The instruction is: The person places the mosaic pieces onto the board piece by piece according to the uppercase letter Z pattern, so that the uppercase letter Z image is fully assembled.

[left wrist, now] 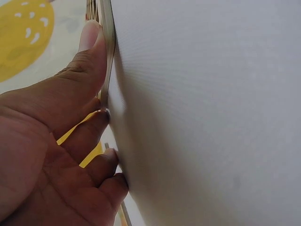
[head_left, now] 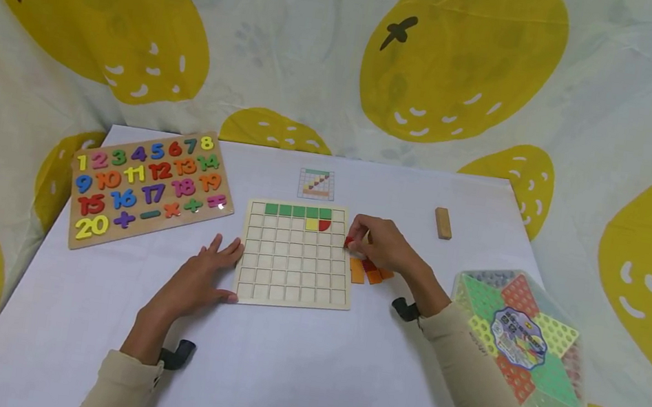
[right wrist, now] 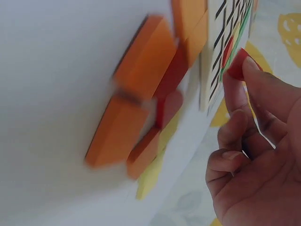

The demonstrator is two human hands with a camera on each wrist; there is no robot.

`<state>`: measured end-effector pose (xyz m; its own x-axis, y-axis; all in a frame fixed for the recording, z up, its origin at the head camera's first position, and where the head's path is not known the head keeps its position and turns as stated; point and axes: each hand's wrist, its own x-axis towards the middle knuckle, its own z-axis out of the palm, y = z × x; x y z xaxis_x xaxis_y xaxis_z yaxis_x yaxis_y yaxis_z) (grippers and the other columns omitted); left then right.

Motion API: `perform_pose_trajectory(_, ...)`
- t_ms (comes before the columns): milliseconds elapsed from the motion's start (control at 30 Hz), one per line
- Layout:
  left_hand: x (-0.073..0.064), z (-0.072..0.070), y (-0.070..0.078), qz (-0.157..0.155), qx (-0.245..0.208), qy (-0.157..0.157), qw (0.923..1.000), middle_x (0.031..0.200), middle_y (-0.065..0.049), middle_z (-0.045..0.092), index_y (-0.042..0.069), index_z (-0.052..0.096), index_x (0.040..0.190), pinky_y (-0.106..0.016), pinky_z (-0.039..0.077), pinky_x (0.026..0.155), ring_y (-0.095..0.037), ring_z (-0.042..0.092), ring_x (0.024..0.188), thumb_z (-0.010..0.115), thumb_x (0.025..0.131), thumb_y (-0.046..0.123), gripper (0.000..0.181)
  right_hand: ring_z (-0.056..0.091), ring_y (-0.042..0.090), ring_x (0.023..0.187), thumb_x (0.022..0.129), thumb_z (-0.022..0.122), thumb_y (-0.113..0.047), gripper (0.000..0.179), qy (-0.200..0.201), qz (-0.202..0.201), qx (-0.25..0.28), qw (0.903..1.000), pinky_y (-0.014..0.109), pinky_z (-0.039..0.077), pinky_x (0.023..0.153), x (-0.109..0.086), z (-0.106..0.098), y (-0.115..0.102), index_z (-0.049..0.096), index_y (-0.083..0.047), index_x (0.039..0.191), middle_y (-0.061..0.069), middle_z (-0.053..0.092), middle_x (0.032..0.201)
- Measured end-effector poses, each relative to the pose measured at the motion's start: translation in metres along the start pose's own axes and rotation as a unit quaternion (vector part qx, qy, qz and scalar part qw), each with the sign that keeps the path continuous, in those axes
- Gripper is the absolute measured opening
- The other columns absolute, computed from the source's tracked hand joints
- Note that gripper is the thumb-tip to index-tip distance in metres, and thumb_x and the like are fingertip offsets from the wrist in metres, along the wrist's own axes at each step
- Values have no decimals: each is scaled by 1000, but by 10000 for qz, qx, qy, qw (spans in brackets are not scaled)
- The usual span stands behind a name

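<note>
A pale wooden grid board [head_left: 297, 262] lies at the middle of the table. Green square tiles [head_left: 298, 211] line part of its top row, and below them sit a yellow square tile [head_left: 312, 224] and a red quarter-round tile [head_left: 324, 225]. My left hand [head_left: 196, 282] rests at the board's left edge with fingers spread, thumb and fingertips right at the rim. Between thumb and forefinger my right hand [head_left: 381, 243] pinches a small red tile [right wrist: 238, 65], just off the board's right edge. Beneath that hand lies a loose pile of orange tiles [right wrist: 146, 56], with red and yellow ones among them.
A picture card [head_left: 317, 185] lies behind the board. To the left is a wooden number puzzle [head_left: 154, 190]. A small wooden block [head_left: 443, 223] stands at the back right, and a clear-wrapped star-patterned game board [head_left: 519, 342] lies by the right forearm.
</note>
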<state>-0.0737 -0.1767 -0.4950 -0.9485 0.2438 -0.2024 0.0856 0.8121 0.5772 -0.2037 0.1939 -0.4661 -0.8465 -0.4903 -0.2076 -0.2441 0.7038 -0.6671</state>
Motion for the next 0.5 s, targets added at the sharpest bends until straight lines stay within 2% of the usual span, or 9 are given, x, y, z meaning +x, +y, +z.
perform_pose_trajectory(133, 0, 1, -1, -31, 12, -13, 10000, 173, -5, 31, 14, 39, 163, -69, 19, 128, -44, 11, 165, 96, 76, 24, 105, 55, 21, 72, 101, 74, -14, 17, 136, -370, 27, 9992, 28, 47, 63, 4, 9, -10, 67, -15, 116, 2, 70, 96)
perform_pose_trajectory(267, 0, 0, -1, -40, 12, -25, 10000, 173, -5, 30, 14, 39, 163, -70, 19, 127, -45, 11, 165, 96, 77, 24, 105, 56, 20, 73, 99, 78, -18, 13, 334, -551, 29, 9979, 29, 45, 66, 11, 19, -21, 70, -17, 109, -1, 74, 92)
perform_pose_trajectory(367, 0, 0, 0, -43, 15, -25, 10000, 174, -5, 30, 14, 39, 164, -70, 19, 127, -45, 11, 165, 96, 77, 24, 105, 59, 20, 75, 95, 82, -21, 13, 579, -477, 206, 9970, 30, 45, 67, 17, 26, -28, 70, -17, 100, -1, 74, 88)
perform_pose_trajectory(500, -1, -1, 0, -49, 12, -24, 10000, 174, -5, 30, 15, 38, 164, -70, 18, 128, -44, 10, 165, 96, 77, 24, 105, 61, 20, 77, 93, 85, -22, 13, 830, -190, 483, 9952, 32, 45, 68, 25, 37, -34, 73, -17, 93, -1, 73, 83)
